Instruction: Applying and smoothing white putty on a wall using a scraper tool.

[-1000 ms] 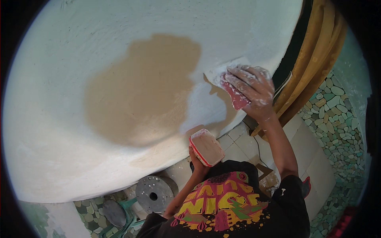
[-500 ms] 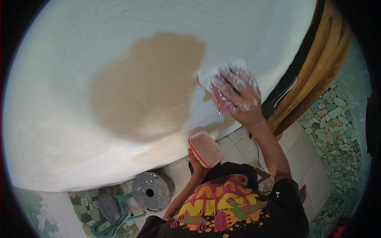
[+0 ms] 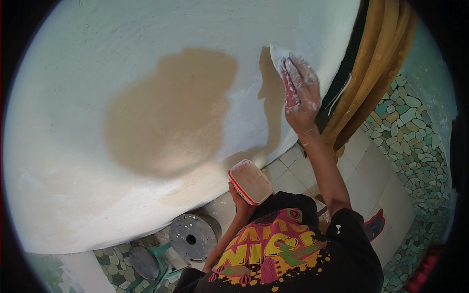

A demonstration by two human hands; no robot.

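My right hand (image 3: 304,90), smeared with white paste, grips a putty scraper (image 3: 290,89) with a reddish-pink handle and a whitened blade. The blade is tilted up and left, close to the pale plastered wall (image 3: 273,29); whether it touches cannot be made out. My left hand (image 3: 240,199) holds a rectangular tub (image 3: 251,181) with a red rim at chest height. Pale paste coats the tub's inside. Its fingers wrap round the tub's left side, partly hidden beneath it.
Brown curtain-like folds (image 3: 373,73) hang at the right edge of the wall. Below stand a round grey drum (image 3: 193,239) with a centre hole and a green-framed stool (image 3: 146,263). Floor tiles (image 3: 359,171) and pebble paving (image 3: 408,117) lie to the right.
My right hand has moved upward with the scraper, and the blade has turned more edge-on. The tub in my left hand stays nearly in place. The view has shifted slightly.
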